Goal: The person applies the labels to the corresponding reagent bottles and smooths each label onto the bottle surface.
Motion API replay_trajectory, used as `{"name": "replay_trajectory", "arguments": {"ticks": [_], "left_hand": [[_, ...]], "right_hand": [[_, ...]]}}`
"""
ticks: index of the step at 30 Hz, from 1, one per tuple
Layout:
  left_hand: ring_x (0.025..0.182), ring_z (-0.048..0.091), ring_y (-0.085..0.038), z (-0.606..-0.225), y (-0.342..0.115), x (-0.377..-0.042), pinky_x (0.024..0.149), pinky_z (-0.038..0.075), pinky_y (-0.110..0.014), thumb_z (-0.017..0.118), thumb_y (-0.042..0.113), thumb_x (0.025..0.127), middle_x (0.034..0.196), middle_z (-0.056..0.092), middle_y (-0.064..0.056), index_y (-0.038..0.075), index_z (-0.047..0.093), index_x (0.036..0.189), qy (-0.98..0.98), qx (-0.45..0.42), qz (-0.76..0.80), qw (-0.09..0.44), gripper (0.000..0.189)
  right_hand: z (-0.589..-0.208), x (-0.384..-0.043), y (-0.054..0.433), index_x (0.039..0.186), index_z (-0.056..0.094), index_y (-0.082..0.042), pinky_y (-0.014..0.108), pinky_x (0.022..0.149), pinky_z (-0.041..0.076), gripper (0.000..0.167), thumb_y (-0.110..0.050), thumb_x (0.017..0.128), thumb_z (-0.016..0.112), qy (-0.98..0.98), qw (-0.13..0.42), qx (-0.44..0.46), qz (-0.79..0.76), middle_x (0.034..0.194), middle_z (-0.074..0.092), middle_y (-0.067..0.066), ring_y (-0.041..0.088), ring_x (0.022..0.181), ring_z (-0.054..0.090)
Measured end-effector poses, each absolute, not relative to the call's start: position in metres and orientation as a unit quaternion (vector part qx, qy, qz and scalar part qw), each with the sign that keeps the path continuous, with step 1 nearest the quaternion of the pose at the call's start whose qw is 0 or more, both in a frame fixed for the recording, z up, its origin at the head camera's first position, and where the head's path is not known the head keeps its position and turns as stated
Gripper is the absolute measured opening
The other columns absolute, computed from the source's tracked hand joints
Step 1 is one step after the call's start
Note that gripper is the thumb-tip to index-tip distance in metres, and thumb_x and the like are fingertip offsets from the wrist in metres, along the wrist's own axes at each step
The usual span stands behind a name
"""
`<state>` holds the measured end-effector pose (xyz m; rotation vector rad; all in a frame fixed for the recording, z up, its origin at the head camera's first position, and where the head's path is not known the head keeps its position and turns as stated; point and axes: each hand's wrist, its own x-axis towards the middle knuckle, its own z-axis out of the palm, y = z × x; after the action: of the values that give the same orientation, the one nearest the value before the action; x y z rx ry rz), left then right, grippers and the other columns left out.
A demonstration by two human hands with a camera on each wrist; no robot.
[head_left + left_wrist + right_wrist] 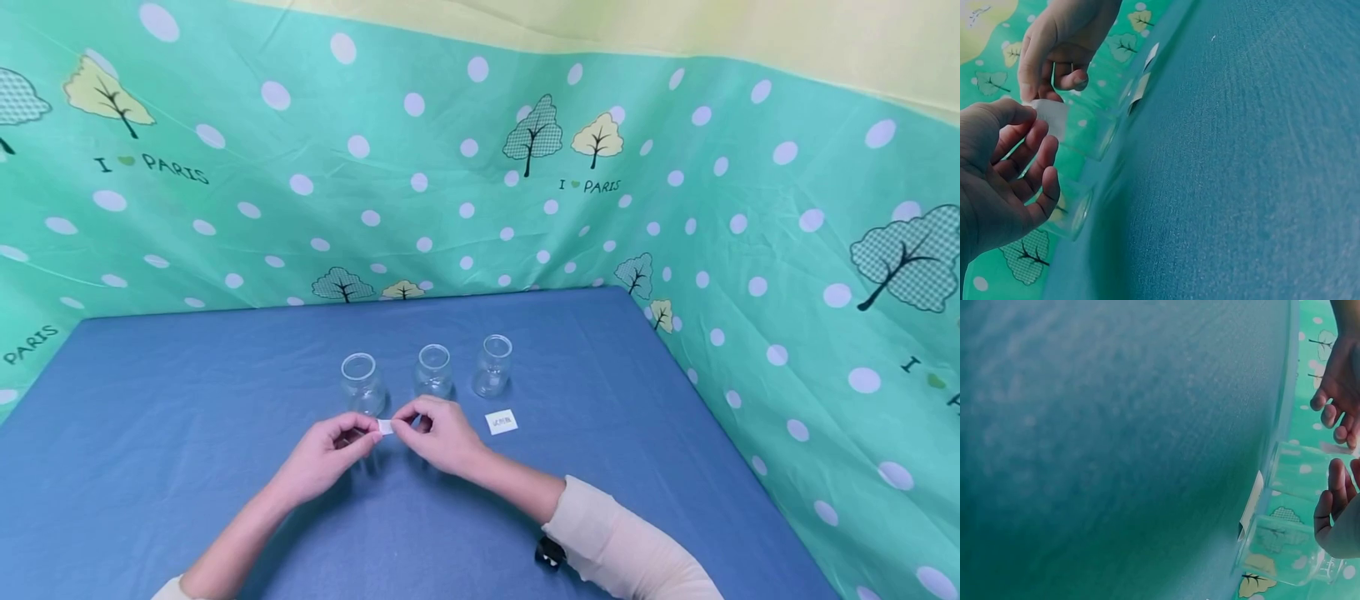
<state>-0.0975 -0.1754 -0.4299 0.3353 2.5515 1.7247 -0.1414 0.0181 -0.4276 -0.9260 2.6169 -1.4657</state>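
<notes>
My left hand (322, 454) and right hand (442, 433) meet over the table, in front of the left glass jar (363, 387). Between their fingertips is a small white paper slip (386, 427), pinched from both sides. In the left wrist view the slip (1052, 117) hangs from the left thumb and forefinger, while the right fingertips are at its upper edge. The middle glass jar (433, 372) stands just behind the right hand, its lower part partly hidden. A white card with handwriting (501, 422) lies flat to the right of that hand.
A third glass jar (492, 367) stands upright at the right of the row. In the left wrist view, two cards lie on the cloth, a nearer card (1139, 92) and a farther card (1151, 55). Blue cloth covers the table (187, 400); a green printed curtain (420, 158) hangs behind it.
</notes>
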Motion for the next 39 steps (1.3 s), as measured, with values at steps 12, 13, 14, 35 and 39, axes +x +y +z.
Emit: {"name": "replay_trajectory", "arguments": {"ticks": [12,13,14,35,39], "left_hand": [[0.062,0.053,-0.008,-0.434,-0.177,-0.096,0.053,0.044,-0.022,0.063,0.014,0.088,0.074,0.060,-0.006,0.004,0.064,0.095,0.821,0.100,0.562,0.019,0.012],[0.062,0.054,-0.009,-0.434,-0.177,-0.095,0.053,0.044,-0.022,0.063,0.014,0.088,0.074,0.060,-0.006,0.004,0.064,0.095,0.821,0.099,0.563,0.019,0.012],[0.062,0.054,-0.010,-0.434,-0.178,-0.095,0.053,0.044,-0.022,0.064,0.014,0.088,0.074,0.060,-0.006,0.005,0.065,0.095,0.820,0.098,0.563,0.019,0.012],[0.059,0.055,-0.012,-0.440,-0.182,-0.093,0.052,0.043,-0.023,0.063,0.018,0.089,0.070,0.059,-0.006,0.004,0.064,0.095,0.833,0.072,0.548,0.033,0.015],[0.059,0.055,-0.011,-0.441,-0.182,-0.093,0.052,0.044,-0.023,0.063,0.018,0.089,0.070,0.060,-0.006,0.004,0.063,0.095,0.835,0.063,0.545,0.039,0.016]], "right_hand": [[-0.424,-0.141,0.020,0.089,0.070,-0.012,0.015,0.050,0.041,0.008,-0.015,0.086,0.063,0.836,0.001,-0.262,-0.483,0.081,0.066,0.001,0.003,0.053,0.048],[-0.424,-0.142,0.020,0.089,0.070,-0.012,0.015,0.049,0.041,0.008,-0.015,0.086,0.062,0.836,0.002,-0.259,-0.484,0.081,0.066,0.001,0.004,0.053,0.048],[-0.424,-0.142,0.020,0.089,0.070,-0.012,0.015,0.049,0.041,0.009,-0.016,0.086,0.062,0.835,0.004,-0.255,-0.488,0.080,0.066,0.000,0.005,0.053,0.048],[-0.423,-0.143,0.027,0.089,0.069,-0.016,0.017,0.050,0.040,0.008,-0.020,0.087,0.062,0.838,0.000,-0.207,-0.504,0.064,0.057,-0.003,0.000,0.052,0.044],[-0.422,-0.144,0.028,0.088,0.070,-0.014,0.016,0.052,0.039,0.008,-0.018,0.086,0.063,0.835,-0.008,-0.206,-0.511,0.065,0.058,-0.002,0.000,0.054,0.044]]}}
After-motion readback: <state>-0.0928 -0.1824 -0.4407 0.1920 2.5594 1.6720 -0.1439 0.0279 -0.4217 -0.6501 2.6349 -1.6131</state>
